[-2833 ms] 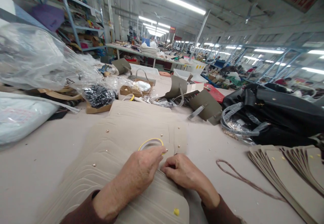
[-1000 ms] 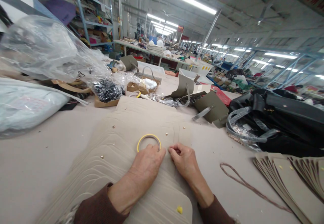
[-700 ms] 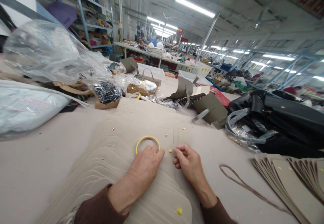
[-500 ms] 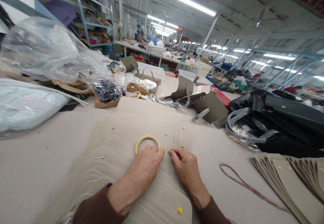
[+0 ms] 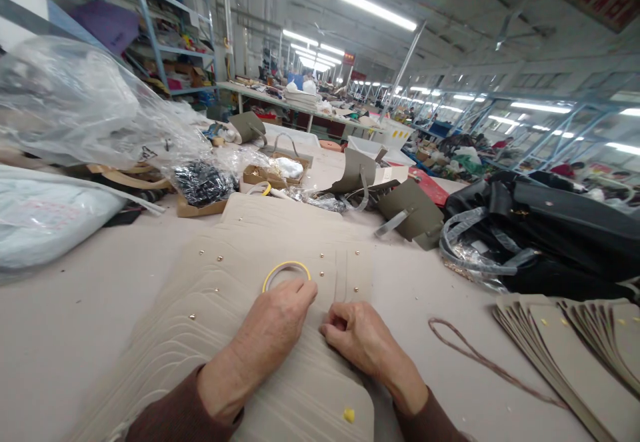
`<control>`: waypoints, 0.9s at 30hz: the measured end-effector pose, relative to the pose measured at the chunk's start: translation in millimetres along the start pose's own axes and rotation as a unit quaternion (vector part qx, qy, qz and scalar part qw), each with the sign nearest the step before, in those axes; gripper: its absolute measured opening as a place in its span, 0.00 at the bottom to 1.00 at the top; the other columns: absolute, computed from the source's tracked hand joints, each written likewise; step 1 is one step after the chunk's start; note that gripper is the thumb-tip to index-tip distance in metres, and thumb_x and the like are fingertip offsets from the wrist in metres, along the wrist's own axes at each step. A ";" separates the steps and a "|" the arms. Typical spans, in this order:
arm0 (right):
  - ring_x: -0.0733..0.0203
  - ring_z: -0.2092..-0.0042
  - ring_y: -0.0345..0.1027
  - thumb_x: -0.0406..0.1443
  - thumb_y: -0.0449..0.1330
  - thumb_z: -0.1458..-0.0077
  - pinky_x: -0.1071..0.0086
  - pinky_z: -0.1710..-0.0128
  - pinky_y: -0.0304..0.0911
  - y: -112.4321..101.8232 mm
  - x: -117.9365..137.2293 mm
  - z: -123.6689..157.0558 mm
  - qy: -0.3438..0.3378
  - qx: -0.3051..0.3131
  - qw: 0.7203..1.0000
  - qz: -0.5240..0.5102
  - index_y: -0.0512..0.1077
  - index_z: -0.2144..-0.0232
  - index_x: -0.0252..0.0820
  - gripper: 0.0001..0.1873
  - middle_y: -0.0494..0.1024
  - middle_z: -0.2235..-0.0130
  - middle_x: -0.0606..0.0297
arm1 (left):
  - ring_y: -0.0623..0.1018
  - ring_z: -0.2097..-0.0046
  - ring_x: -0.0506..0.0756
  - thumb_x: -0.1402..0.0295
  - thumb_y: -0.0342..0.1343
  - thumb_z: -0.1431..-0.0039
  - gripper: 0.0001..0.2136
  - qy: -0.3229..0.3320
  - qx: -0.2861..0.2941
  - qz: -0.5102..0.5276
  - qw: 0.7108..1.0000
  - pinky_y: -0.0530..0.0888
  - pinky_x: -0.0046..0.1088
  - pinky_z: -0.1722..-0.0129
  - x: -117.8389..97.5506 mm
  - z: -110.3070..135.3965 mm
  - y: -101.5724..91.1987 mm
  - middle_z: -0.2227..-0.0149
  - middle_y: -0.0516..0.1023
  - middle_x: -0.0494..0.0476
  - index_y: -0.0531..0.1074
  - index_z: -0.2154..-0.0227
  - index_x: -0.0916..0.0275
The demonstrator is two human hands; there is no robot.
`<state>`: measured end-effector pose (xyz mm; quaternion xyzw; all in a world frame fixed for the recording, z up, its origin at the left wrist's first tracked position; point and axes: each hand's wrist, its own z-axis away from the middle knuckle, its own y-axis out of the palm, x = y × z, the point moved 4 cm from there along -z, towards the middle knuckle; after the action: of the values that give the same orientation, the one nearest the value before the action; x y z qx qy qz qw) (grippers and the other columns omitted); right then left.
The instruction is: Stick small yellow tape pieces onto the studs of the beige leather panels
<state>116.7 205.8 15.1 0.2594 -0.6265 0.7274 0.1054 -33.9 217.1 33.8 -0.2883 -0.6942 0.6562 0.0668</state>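
A fanned stack of beige leather panels (image 5: 235, 309) with small brass studs lies in front of me. My left hand (image 5: 273, 322) rests knuckles-up on the top panel, fingertips at the near rim of a yellow tape ring (image 5: 286, 270) and curled on it. My right hand (image 5: 357, 335) lies just right of it, fingers curled in a pinch against the panel; what they pinch is hidden. A small yellow scrap (image 5: 348, 415) sits near the panel's front corner.
Clear plastic bags (image 5: 75, 109) and a box of black parts (image 5: 200, 185) crowd the left. Olive bag pieces (image 5: 410, 212) and a black bag (image 5: 560, 229) lie at the back right. More beige panels (image 5: 575, 342) and a brown cord (image 5: 475, 355) lie on the right.
My right hand has drawn back toward me from the stud area and its fingers have curled in tighter. The left hand stays at the tape ring. The view has shifted slightly.
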 end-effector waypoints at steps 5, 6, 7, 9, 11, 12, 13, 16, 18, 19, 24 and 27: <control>0.66 0.76 0.65 0.31 0.59 0.51 0.75 0.75 0.52 0.6 -1.4 0.4 -0.013 -0.004 1.000 -0.020 0.75 0.77 0.42 0.06 0.75 0.79 0.70 | 0.71 0.57 0.58 0.79 0.44 0.37 0.09 -0.001 0.060 -0.028 0.998 0.69 0.33 0.60 -3.9 -6.6 1.4 0.62 0.74 0.56 0.68 0.64 0.61; 0.65 0.76 0.66 0.31 0.59 0.50 0.75 0.75 0.53 0.6 -3.4 0.3 -0.016 -0.005 0.999 -0.041 0.75 0.76 0.42 0.06 0.76 0.78 0.69 | 0.71 0.57 0.58 0.79 0.44 0.37 0.10 -0.003 0.067 -0.031 0.997 0.69 0.34 0.59 -4.1 -7.6 2.3 0.61 0.74 0.57 0.68 0.64 0.62; 0.65 0.75 0.67 0.32 0.59 0.48 0.75 0.74 0.55 0.2 -5.7 -0.1 -0.020 -0.013 0.998 -0.062 0.76 0.74 0.42 0.06 0.76 0.77 0.69 | 0.71 0.57 0.59 0.79 0.44 0.37 0.10 -0.003 0.071 -0.036 0.997 0.69 0.35 0.58 -4.2 -8.4 3.3 0.61 0.74 0.57 0.69 0.63 0.62; 0.63 0.70 0.70 0.33 0.56 0.44 0.74 0.70 0.59 -1.6 -9.8 -1.8 -0.034 -0.051 0.994 -0.090 0.78 0.69 0.43 0.09 0.79 0.72 0.66 | 0.71 0.56 0.60 0.79 0.44 0.38 0.10 -0.002 0.072 -0.045 0.996 0.69 0.37 0.58 -3.7 -9.2 5.2 0.61 0.74 0.58 0.69 0.63 0.62; 0.61 0.67 0.72 0.33 0.55 0.42 0.72 0.66 0.60 -2.4 -12.7 -4.7 -0.039 -0.098 0.992 -0.073 0.78 0.65 0.43 0.11 0.80 0.69 0.65 | 0.70 0.57 0.60 0.80 0.44 0.39 0.10 0.009 0.065 -0.046 0.997 0.69 0.37 0.58 -3.4 -9.2 6.9 0.61 0.74 0.59 0.69 0.63 0.63; 0.61 0.68 0.71 0.33 0.55 0.43 0.72 0.66 0.60 -1.5 -13.4 -6.8 -0.035 -0.109 0.992 -0.053 0.77 0.64 0.44 0.11 0.80 0.70 0.65 | 0.71 0.58 0.60 0.80 0.44 0.39 0.10 0.016 0.062 -0.045 0.997 0.69 0.37 0.58 -3.3 -9.0 7.6 0.61 0.74 0.59 0.69 0.64 0.63; 0.61 0.70 0.71 0.33 0.55 0.43 0.72 0.67 0.59 0.2 -14.0 -9.1 -0.026 -0.112 0.993 -0.032 0.77 0.64 0.44 0.10 0.79 0.72 0.66 | 0.71 0.59 0.60 0.80 0.44 0.39 0.10 0.023 0.061 -0.044 0.997 0.69 0.38 0.58 -3.0 -8.5 8.2 0.62 0.74 0.59 0.69 0.64 0.63; 0.62 0.75 0.68 0.32 0.57 0.46 0.72 0.72 0.55 3.5 -15.6 -15.1 0.009 -0.118 0.993 0.020 0.76 0.66 0.44 0.08 0.75 0.78 0.69 | 0.71 0.61 0.60 0.80 0.44 0.40 0.10 0.034 0.068 -0.049 0.996 0.69 0.38 0.60 -0.8 -6.5 9.9 0.64 0.74 0.59 0.68 0.65 0.62; 0.62 0.74 0.68 0.31 0.57 0.47 0.72 0.72 0.55 1.5 -17.9 -16.9 0.024 -0.144 0.988 0.045 0.75 0.66 0.44 0.07 0.75 0.77 0.69 | 0.72 0.62 0.60 0.80 0.44 0.40 0.10 0.040 0.068 -0.049 0.996 0.69 0.38 0.61 1.0 -4.4 10.1 0.65 0.74 0.58 0.68 0.66 0.62; 0.62 0.74 0.67 0.31 0.57 0.48 0.72 0.72 0.55 -0.4 -19.8 -16.8 0.030 -0.162 0.985 0.051 0.74 0.66 0.43 0.08 0.75 0.77 0.69 | 0.72 0.62 0.59 0.80 0.44 0.40 0.10 0.044 0.061 -0.042 0.996 0.70 0.38 0.61 1.7 -3.3 9.7 0.65 0.75 0.58 0.68 0.66 0.62; 0.64 0.75 0.65 0.35 0.55 0.44 0.72 0.73 0.59 -8.4 -26.9 -12.1 0.000 -0.198 0.971 -0.130 0.75 0.65 0.38 0.09 0.73 0.76 0.67 | 0.75 0.60 0.55 0.78 0.42 0.36 0.11 0.083 -0.021 0.090 0.992 0.72 0.32 0.59 2.6 2.7 6.8 0.62 0.76 0.56 0.68 0.59 0.61; 0.63 0.71 0.68 0.37 0.55 0.42 0.73 0.72 0.62 -11.6 -19.9 -7.7 -0.047 -0.154 0.950 -0.269 0.76 0.63 0.38 0.11 0.76 0.72 0.65 | 0.77 0.58 0.53 0.76 0.42 0.34 0.12 0.123 -0.060 0.154 0.979 0.74 0.29 0.58 2.1 6.2 7.4 0.58 0.77 0.55 0.67 0.54 0.59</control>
<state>137.1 219.0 14.3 0.4323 -0.6422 0.5541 0.3061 -36.2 212.5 25.4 -0.4732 -0.6661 0.5757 0.0326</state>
